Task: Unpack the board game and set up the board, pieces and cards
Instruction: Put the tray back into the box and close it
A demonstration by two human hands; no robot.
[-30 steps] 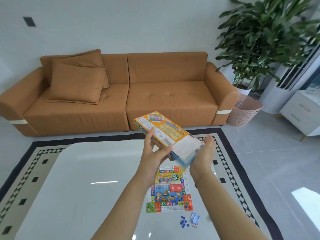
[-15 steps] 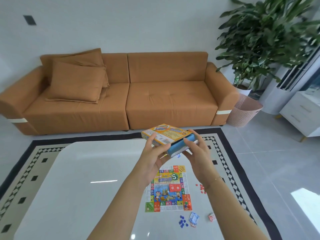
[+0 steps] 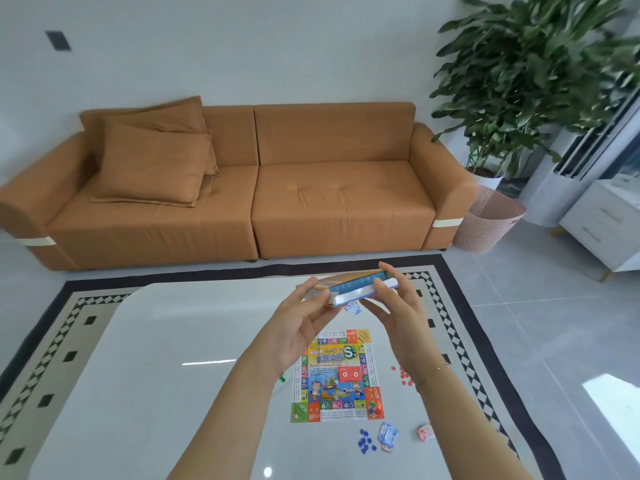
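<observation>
The game box (image 3: 349, 285) is pinched by curled fingers at both ends, left hand (image 3: 294, 327) on the left end, right hand (image 3: 398, 317) on the right, held up over the far part of the white table (image 3: 138, 375). It's pretty flat: orange top, blue side, white edge facing near. The colourful board (image 3: 337, 375) is laid out flat below, with blue pieces (image 3: 365, 443) nearer and red pieces (image 3: 405, 377) to the right.
</observation>
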